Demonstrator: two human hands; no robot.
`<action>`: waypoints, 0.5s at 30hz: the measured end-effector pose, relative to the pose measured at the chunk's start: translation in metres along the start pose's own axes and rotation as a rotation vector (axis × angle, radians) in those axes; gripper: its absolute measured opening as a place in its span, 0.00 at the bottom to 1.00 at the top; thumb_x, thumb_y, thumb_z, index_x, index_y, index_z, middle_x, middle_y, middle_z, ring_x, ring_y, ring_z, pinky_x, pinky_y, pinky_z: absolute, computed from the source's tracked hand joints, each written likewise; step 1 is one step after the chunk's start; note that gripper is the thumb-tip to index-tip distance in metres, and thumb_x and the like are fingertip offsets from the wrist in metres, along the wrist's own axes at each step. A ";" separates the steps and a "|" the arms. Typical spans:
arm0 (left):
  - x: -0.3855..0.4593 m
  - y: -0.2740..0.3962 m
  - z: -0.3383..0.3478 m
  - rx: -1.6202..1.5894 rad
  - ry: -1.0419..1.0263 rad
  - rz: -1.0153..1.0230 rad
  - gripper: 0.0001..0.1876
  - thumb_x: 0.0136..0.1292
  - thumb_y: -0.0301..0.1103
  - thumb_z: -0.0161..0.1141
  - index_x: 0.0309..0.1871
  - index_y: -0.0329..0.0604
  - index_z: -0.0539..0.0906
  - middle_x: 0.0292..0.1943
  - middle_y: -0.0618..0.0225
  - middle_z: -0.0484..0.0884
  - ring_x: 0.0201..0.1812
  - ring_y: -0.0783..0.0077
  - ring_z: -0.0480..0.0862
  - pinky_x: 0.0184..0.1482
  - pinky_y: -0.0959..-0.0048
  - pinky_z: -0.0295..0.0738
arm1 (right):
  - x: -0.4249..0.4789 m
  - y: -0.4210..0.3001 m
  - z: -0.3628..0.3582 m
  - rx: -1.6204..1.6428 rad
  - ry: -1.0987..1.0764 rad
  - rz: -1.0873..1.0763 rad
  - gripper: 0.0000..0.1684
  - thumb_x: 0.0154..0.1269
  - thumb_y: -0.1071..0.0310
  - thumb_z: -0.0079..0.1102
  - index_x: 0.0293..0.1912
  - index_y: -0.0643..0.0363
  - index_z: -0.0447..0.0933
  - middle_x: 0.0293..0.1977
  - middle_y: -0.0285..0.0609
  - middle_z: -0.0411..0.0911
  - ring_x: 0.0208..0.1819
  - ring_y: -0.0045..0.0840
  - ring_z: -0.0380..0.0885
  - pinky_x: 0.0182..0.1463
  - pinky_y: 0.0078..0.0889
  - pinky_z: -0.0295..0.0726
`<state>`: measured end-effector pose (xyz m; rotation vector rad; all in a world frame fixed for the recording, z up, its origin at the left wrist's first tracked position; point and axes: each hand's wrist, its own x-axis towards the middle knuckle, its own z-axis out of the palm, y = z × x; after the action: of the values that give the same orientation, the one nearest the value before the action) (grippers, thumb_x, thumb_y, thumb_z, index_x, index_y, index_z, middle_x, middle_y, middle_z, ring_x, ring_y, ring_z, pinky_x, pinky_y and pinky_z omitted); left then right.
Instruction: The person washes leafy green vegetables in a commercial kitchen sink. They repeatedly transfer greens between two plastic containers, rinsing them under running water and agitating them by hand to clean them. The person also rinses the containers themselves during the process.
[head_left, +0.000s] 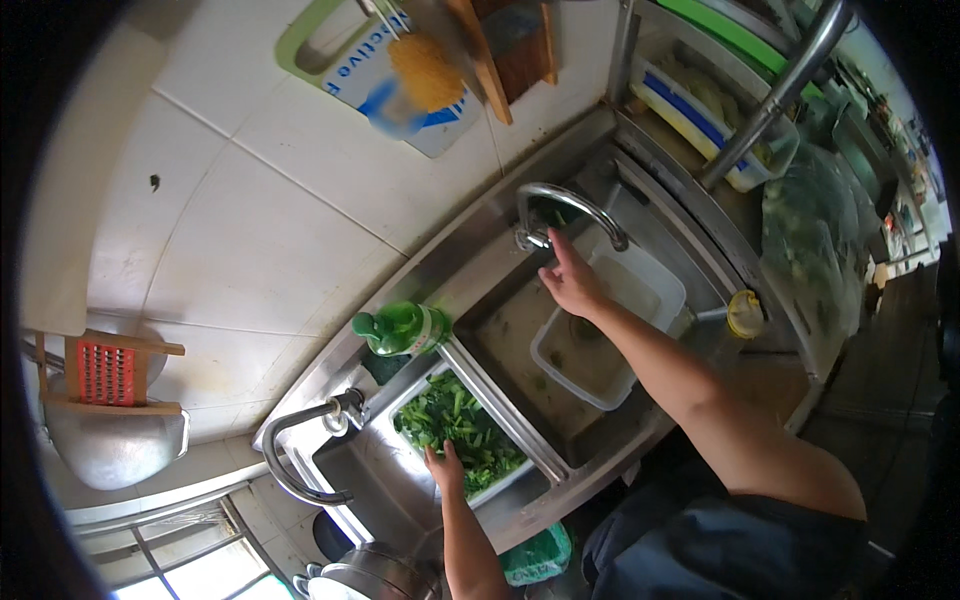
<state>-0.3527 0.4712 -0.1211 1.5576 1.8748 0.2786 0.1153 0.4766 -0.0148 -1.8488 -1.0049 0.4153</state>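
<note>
My right hand (571, 283) reaches over the right sink basin, its fingertips at the lever of the chrome gooseneck faucet (574, 196); whether they touch it is not plain. Below it, a translucent plastic tub (600, 390) sits in cloudy water with bits of green. My left hand (448, 469) is at the near left edge of a white tray heaped with chopped leafy greens (469, 427), in the left basin. Its fingers are apart; contact with the greens or rim cannot be told.
A green plastic bottle (401, 328) lies on the back ledge. A second faucet (285, 465) arches over the left basin (367, 480). Metal pots (382, 570) stand at the lower left. Plastic containers (720, 127) and a bag of greens (814, 240) are on the right.
</note>
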 end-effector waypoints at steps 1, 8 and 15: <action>-0.003 0.000 -0.001 0.029 -0.020 -0.001 0.38 0.67 0.48 0.61 0.71 0.28 0.64 0.67 0.34 0.65 0.68 0.38 0.66 0.71 0.56 0.60 | -0.003 0.002 0.004 -0.026 0.003 -0.017 0.44 0.67 0.65 0.59 0.74 0.64 0.48 0.72 0.60 0.55 0.70 0.49 0.62 0.69 0.41 0.68; 0.001 0.009 -0.018 0.010 -0.130 -0.056 0.40 0.68 0.53 0.58 0.72 0.28 0.63 0.71 0.41 0.63 0.72 0.45 0.63 0.72 0.59 0.57 | -0.013 -0.007 0.020 -0.186 0.075 -0.132 0.42 0.68 0.66 0.58 0.74 0.62 0.48 0.73 0.59 0.52 0.62 0.47 0.72 0.54 0.35 0.82; 0.012 0.006 -0.026 0.022 -0.190 -0.046 0.40 0.68 0.53 0.58 0.72 0.27 0.63 0.71 0.41 0.64 0.73 0.47 0.63 0.73 0.62 0.57 | -0.018 -0.020 0.016 -0.256 -0.005 -0.066 0.44 0.69 0.59 0.56 0.75 0.62 0.46 0.75 0.53 0.51 0.69 0.47 0.65 0.61 0.43 0.77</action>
<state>-0.3647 0.4905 -0.1027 1.4986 1.7675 0.0857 0.0847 0.4760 -0.0082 -2.0345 -1.1631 0.2607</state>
